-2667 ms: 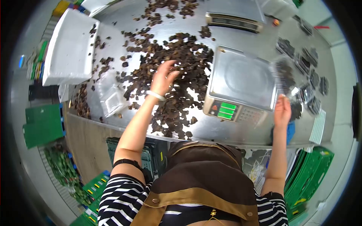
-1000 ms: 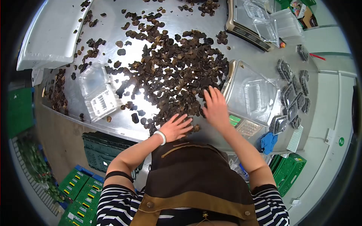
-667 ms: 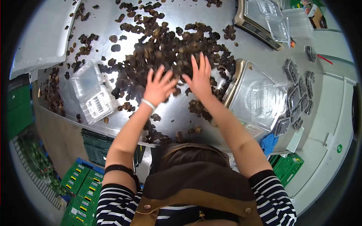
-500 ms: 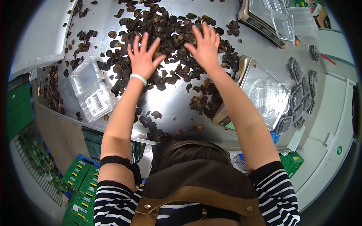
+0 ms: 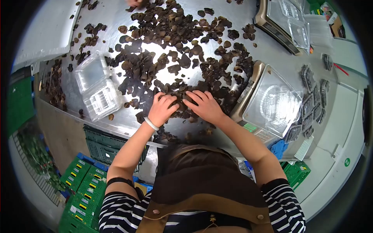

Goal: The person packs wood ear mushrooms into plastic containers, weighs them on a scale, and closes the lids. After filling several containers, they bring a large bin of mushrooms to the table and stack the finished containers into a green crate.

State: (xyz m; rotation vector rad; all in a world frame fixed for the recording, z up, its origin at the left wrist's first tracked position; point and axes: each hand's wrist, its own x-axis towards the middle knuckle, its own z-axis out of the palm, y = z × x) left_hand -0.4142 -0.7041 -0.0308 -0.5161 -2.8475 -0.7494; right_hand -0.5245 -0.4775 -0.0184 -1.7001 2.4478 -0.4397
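Note:
Dark brown wood ear mushrooms (image 5: 167, 29) are spread in a loose heap over the metal table (image 5: 171, 77). At the near side of the heap, my left hand (image 5: 162, 110) has its fingers curled over mushrooms, palm down. Close beside it, my right hand (image 5: 206, 109) curls its fingers over more of them. A small clump of mushrooms (image 5: 180, 93) lies between and in front of both hands. The fingertips are partly buried, so how many pieces each hand grips is hidden.
An open clear plastic clamshell box (image 5: 101, 97) lies left. On the right stands a scale with a clear container (image 5: 272, 101) on it, and another scale (image 5: 278, 29) behind. Several filled packs (image 5: 309, 103) sit at far right. Another person's hand (image 5: 135, 3) shows at the far edge.
Both my hands have drawn back toward my body and closer together, fingers going from spread to curled. Mushrooms have been dragged nearer, leaving bare patches. Another person's hand has appeared at the top.

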